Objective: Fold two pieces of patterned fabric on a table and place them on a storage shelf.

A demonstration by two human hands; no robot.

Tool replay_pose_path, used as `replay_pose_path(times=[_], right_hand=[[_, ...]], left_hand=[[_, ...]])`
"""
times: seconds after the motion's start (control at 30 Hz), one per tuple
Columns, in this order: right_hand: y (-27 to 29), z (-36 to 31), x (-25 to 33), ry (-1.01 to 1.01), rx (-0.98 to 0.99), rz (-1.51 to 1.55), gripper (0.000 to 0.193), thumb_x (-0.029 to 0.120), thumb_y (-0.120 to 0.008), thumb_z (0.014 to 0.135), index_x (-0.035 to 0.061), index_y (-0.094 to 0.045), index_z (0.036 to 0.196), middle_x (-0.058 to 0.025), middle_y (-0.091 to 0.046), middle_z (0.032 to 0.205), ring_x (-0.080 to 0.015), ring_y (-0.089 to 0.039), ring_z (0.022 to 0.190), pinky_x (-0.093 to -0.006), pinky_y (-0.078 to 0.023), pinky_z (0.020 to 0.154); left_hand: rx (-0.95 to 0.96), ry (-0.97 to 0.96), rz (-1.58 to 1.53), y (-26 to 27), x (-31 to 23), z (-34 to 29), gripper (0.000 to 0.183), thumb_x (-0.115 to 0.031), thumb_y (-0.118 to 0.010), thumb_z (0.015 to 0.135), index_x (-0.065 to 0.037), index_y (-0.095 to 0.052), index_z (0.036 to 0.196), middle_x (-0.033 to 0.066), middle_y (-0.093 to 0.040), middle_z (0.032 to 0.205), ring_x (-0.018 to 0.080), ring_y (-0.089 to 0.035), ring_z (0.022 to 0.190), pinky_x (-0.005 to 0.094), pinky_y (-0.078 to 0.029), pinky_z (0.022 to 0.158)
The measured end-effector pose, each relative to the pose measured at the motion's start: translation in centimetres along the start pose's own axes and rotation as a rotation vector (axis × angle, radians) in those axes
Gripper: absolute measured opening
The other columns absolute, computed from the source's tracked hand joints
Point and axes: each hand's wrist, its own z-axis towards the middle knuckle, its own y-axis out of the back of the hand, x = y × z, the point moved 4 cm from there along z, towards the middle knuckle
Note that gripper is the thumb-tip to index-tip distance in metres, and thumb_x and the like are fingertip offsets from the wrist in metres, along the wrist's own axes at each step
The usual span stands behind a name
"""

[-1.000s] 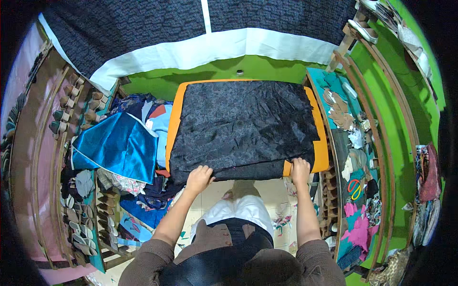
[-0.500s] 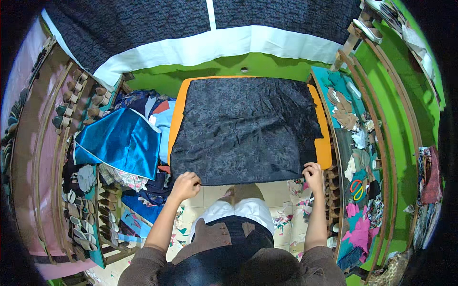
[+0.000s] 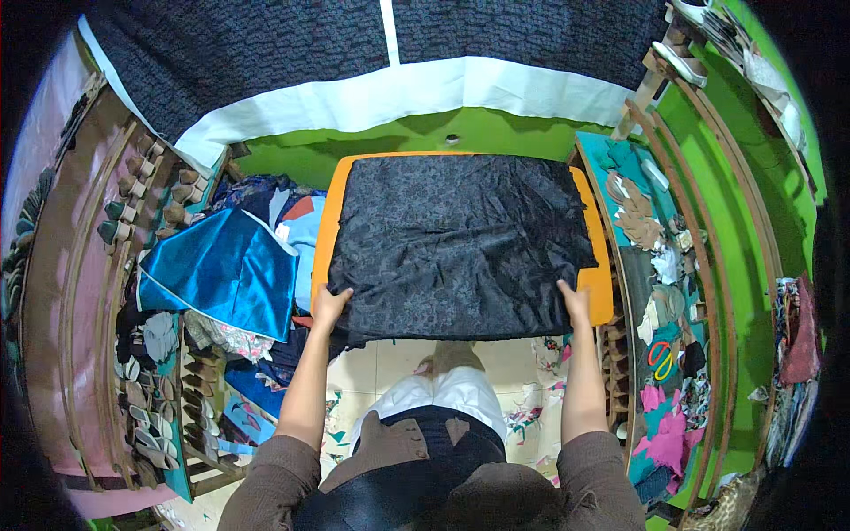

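Note:
A piece of black patterned cloth lies over an orange-yellow tabletop, with creases across its right half. Its near edge hangs past the front of the table, close to my body. My left hand is closed on the cloth at its near left side, thumb pointing inward on top. On the near right side my right hand grips the cloth in the same way, thumb on its surface. The other fingers of both hands are partly hidden at the cloth's edges.
Shiny blue cloth lies on a fabric pile at the left, near racks of shoes. To the right, a narrow table holds scissors with red and yellow handles and pink scraps. Scraps litter the floor.
Both hands have moved forward from the cloth's near corners to its sides, with thumbs now on top. The view has shifted slightly, and the cloth's near left corner hangs lower.

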Motion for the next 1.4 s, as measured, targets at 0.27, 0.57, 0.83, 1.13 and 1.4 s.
replay_pose_path(times=[0.27,0.57,0.83,1.13,1.4], right_hand=[[-3.8,-9.7,10.8,0.088,0.313,-0.458,0.048,0.033,-0.071,0.064,-0.0043,-0.062,0.093,-0.0232,-0.061,0.096,-0.0380,-0.058,0.092,-0.0456,-0.044,0.081],[-6.1,-11.2,8.9,-0.170,0.422,0.285,0.054,0.021,-0.070,0.071,-0.0054,-0.050,0.113,-0.0156,-0.057,0.109,-0.0258,-0.055,0.101,-0.0346,-0.042,0.087],[-4.5,-10.2,9.4,-0.379,0.821,0.584,0.053,0.006,-0.070,0.068,-0.0058,-0.049,0.115,-0.0147,-0.059,0.105,-0.0243,-0.060,0.092,-0.0353,-0.048,0.083],[1.4,-0.3,18.2,-0.155,0.686,0.861,0.049,0.004,-0.066,0.071,-0.0022,-0.048,0.117,-0.0134,-0.058,0.109,-0.0239,-0.059,0.095,-0.0363,-0.048,0.083],[-2.6,13.3,21.1,-0.321,0.685,0.603,0.043,0.015,-0.070,0.072,-0.0002,-0.053,0.109,-0.0116,-0.061,0.101,-0.0230,-0.063,0.082,-0.0359,-0.052,0.069]], left_hand=[[0.237,0.029,-0.036,-0.3,5.3,-1.6,0.050,-0.027,-0.075,0.062,0.007,-0.061,0.095,0.0235,-0.063,0.091,0.0342,-0.062,0.088,0.0375,-0.048,0.078],[0.296,-0.127,-0.040,0.8,-0.9,-4.5,0.052,-0.013,-0.057,0.081,0.003,-0.038,0.126,0.0233,-0.049,0.123,0.0324,-0.047,0.115,0.0346,-0.034,0.098],[0.349,0.019,-0.509,1.2,-2.3,-5.0,0.044,-0.008,-0.053,0.084,0.002,-0.041,0.125,0.0118,-0.053,0.117,0.0211,-0.051,0.107,0.0299,-0.038,0.093],[0.206,-0.189,-0.665,3.8,-10.9,0.8,0.030,-0.005,-0.062,0.078,0.001,-0.055,0.107,0.0052,-0.061,0.099,0.0133,-0.057,0.089,0.0272,-0.044,0.081],[0.095,-0.121,-0.573,1.1,-14.7,11.6,0.025,-0.015,-0.066,0.079,0.001,-0.058,0.096,0.0054,-0.062,0.089,0.0126,-0.058,0.077,0.0254,-0.046,0.070]])
